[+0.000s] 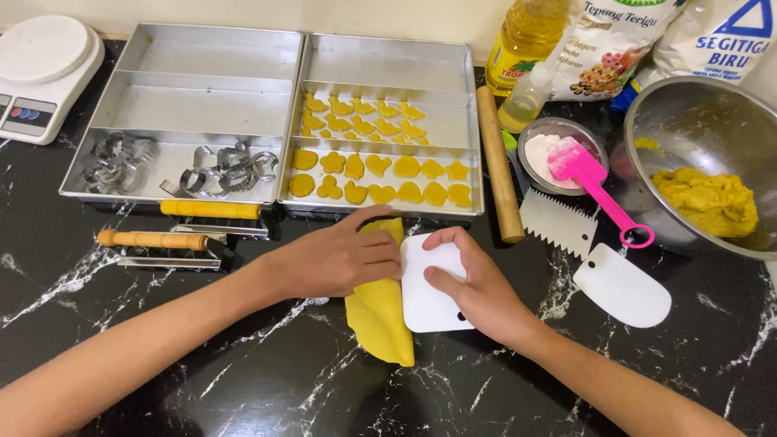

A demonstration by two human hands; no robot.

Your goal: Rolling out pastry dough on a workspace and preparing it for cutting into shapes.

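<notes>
**Two hands on a folded dough sheet and a white scraper**

On the black, white-veined marble surface point(243, 380), a smooth yellow dough sheet point(379, 316) lies folded, its long axis running near to far. The left hand point(340, 259) presses flat on its upper part, grip apart. Just beside it, the right hand point(473, 283) has its grip clamped on a flat white plastic scraper point(429, 303). Beyond lie a wooden rolling pin point(498, 166) and two metal trays point(388, 61); the right one holds rows of cut dough shapes point(380, 178).
</notes>
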